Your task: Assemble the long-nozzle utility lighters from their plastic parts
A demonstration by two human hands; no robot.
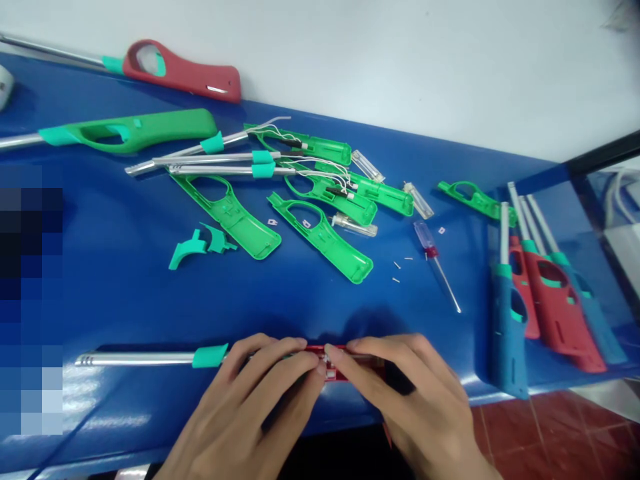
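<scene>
A red lighter body (pixel 342 375), seen only in part, lies near the table's front edge with its inner parts showing. A silver tube (pixel 140 359) with a teal collar (pixel 210 356) extends from it to the left. My left hand (pixel 260 393) is closed around the body's middle, thumb and fingertips pressed together at small parts in the opening. From the other side, my right hand (pixel 415 387) grips the same body, its fingertips almost meeting those of the left. Both hands cover most of the lighter, and what lies under the fingertips is hidden.
Beyond the hands lie green lighter shells (pixel 325 247), wired tubes (pixel 225 160), teal pieces (pixel 203 243), clear fuel tanks (pixel 419 200), tiny screws (pixel 396 265) and a screwdriver (pixel 437 263). Assembled lighters rest at right, including a blue one (pixel 510 333), and a red one (pixel 200 77) at back left.
</scene>
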